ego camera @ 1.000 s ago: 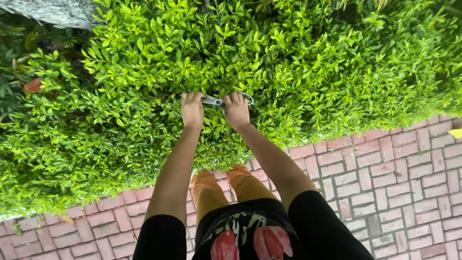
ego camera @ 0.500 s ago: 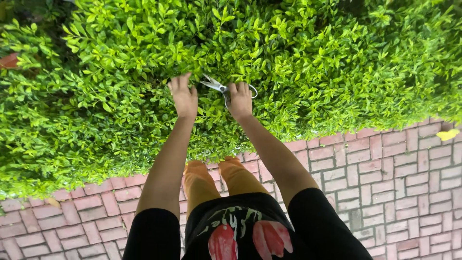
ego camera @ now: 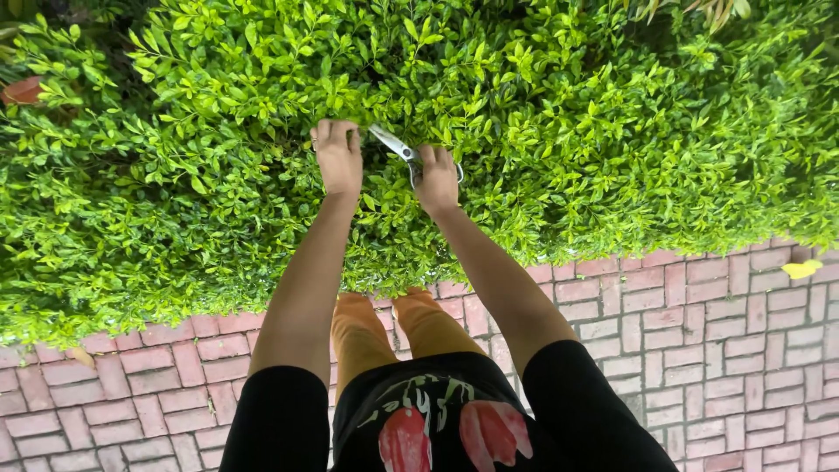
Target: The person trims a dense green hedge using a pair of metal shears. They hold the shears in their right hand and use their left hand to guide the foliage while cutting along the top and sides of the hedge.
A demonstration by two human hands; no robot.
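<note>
Right hand (ego camera: 439, 179): closed around the handles of the scissors (ego camera: 398, 149), blades angled up-left toward the other hand.
Left hand (ego camera: 338, 156): now pinching hedge (ego camera: 559, 131) leaves beside the blade tips.
Change: both hands have moved deeper across the hedge top, away from its paving-side edge.
Meaning: trimming looks underway.
</note>
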